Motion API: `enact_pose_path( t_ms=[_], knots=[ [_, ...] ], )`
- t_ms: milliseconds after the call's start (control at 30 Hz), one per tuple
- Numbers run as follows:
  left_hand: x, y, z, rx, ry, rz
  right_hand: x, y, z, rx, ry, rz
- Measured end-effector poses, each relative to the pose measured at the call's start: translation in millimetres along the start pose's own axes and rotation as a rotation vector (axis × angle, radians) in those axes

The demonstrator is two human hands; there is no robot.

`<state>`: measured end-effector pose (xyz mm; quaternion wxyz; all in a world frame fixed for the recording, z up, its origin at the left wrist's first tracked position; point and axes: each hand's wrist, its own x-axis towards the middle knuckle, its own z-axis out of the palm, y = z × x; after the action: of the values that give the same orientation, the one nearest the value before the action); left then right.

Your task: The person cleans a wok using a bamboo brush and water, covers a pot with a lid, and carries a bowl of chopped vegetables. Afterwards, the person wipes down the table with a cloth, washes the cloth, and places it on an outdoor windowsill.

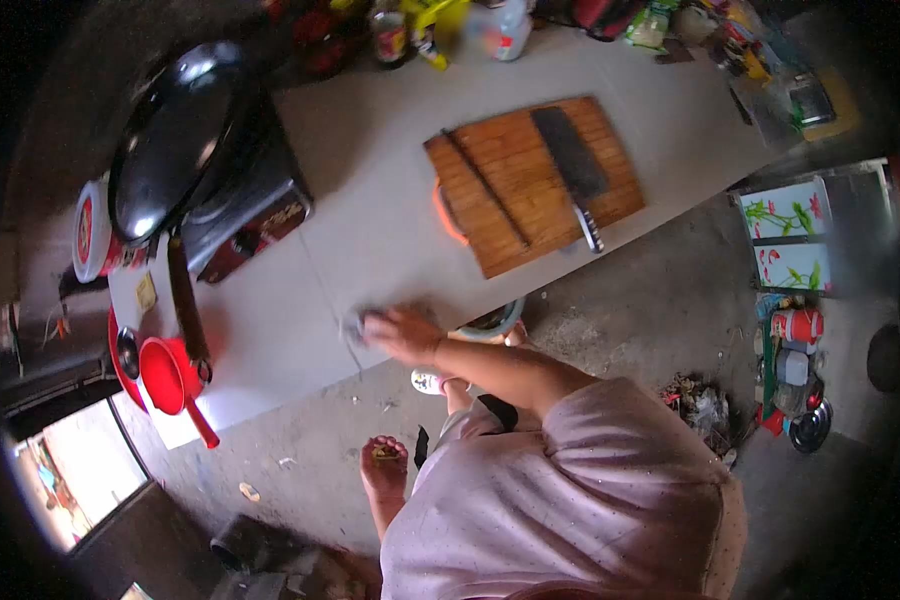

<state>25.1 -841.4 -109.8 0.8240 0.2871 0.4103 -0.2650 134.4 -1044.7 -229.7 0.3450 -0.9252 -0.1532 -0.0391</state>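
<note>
My right hand (pixel 402 335) reaches across my body to the front edge of the light grey table (pixel 370 250). It presses a blurred grey cloth (pixel 355 325) onto the tabletop. Off the table's edge, my left hand (pixel 383 462) is held low with its fingers curled up around small yellowish-brown bits, too small to name. To the right of the cloth lies a wooden cutting board (pixel 510 200), with a cleaver (pixel 570 150) and a thin dark rod (pixel 485 188) on it. An orange-red rim (pixel 450 212) shows at the board's left edge.
At the left are a black wok (pixel 175 140) on a stove (pixel 260 215), a white tub (pixel 92 230) and a red ladle (pixel 170 378). Bottles (pixel 510 30) and packets line the back edge. Below the table stands a basin (pixel 500 322); a shelf (pixel 795 340) is at the right.
</note>
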Motion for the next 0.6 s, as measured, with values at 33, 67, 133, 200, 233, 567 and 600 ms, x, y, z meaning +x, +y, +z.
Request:
enact_pose_path(
  t_ms=[33, 67, 133, 200, 233, 567, 600],
  knots=[
    [5, -3, 15, 0.015, -0.011, -0.01, -15, -2, -11, -0.024, -0.066, -0.159],
    [10, -6, 29, 0.027, -0.042, -0.01, -27, 0, -29, 0.126, -0.149, -0.11],
    [23, -15, 58, -0.016, -0.066, 0.01, -51, 11, -80, 0.351, -0.148, 0.003],
    [38, -24, 81, 0.012, -0.086, -0.016, -77, 43, -141, 0.403, 0.009, 0.084],
    [39, -32, 92, 0.02, -0.091, -0.026, -88, 50, -192, 0.475, 0.068, 0.198],
    [49, -125, 188, 0.188, -0.184, 0.01, -222, 317, -408, -0.372, 0.647, 0.954],
    [45, -133, 195, 0.213, -0.165, 0.008, -227, 343, -397, -0.265, 0.621, 0.974]
  ],
)
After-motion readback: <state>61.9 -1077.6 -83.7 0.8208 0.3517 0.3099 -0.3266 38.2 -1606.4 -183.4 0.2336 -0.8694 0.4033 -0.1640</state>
